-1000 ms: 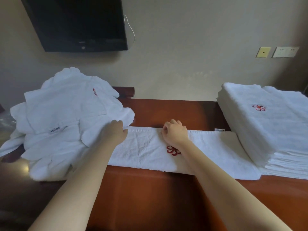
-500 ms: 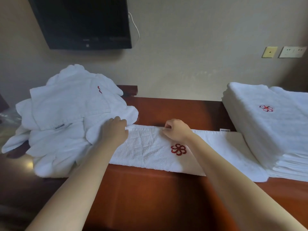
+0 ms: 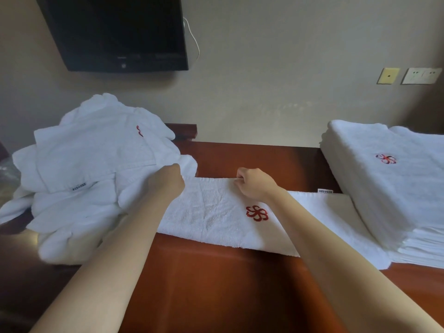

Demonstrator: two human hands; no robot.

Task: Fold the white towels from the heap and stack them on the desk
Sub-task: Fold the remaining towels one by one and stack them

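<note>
A white towel (image 3: 216,217) with a red flower emblem lies as a long folded strip across the brown desk (image 3: 216,284). My left hand (image 3: 167,180) grips the strip's far edge at its left end, beside the heap. My right hand (image 3: 254,182) pinches the same far edge near the middle, just above the emblem. A heap of loose white towels (image 3: 91,176) sits on the left of the desk. On the right stands a tall stack of folded towels (image 3: 389,183), and the strip's right end reaches its base.
A dark television (image 3: 115,32) hangs on the wall above the heap, with a white cable beside it. Wall plates (image 3: 408,75) sit at upper right. Bare desk surface shows in front of the strip, towards me.
Both hands have slid to the towel's far edge and curled onto it. My right hand moved off the red emblem, which now shows fully.
</note>
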